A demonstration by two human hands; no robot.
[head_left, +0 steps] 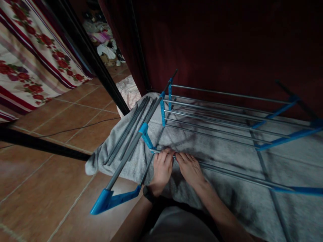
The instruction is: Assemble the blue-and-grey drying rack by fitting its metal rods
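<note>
In the head view, a rack of grey metal tubes and blue plastic joints lies on a grey blanket [242,215]. My left hand [163,165] has its fingers curled over a thin metal rod [227,172] close to a blue connector [145,134]. Right beside it, my right hand [189,168] grips the same rod, its fingertips bent over the top. The rod runs rightward to a blue bracket [300,190]. A blue foot [102,201] caps the near end of the left side tube [121,168].
Several loose grey tubes [128,131] lie on the blanket left of the rack. Black posts [101,72] and a black bar [45,146] frame the left side. A dark red curtain [214,47] hangs behind. Tiled floor [47,174] and a floral cloth [37,57] are at left.
</note>
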